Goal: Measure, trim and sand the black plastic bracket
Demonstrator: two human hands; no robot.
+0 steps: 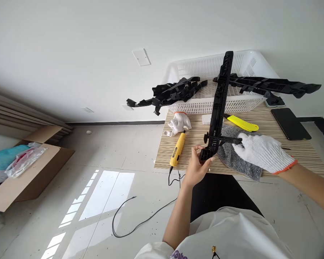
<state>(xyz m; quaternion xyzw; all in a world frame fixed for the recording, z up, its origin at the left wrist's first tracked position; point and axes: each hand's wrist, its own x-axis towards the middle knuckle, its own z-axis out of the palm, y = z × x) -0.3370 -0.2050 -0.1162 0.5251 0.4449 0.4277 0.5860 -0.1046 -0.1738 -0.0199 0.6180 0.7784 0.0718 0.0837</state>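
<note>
A long black plastic trim part point(220, 104) stands nearly upright in front of me, its ribbed side showing. My left hand point(198, 166), bare, grips its lower end between thumb and fingers. A thin black bar point(226, 140) crosses the part low down. My right hand point(256, 150), in a white knit glove with an orange cuff, is closed on the bar's right end. Whether the bar belongs to the part or is separate, I cannot tell. Under the right hand lies a grey cloth point(241, 167).
Several black trim parts point(175, 91) lie across a white plastic basket point(199, 107) by the wall. On the table are a yellow rotary tool point(178, 149) with a cord, a white glove point(179, 124), a yellow-handled blade point(243, 123) and a phone point(291, 123). An open cardboard box point(40, 172) stands left.
</note>
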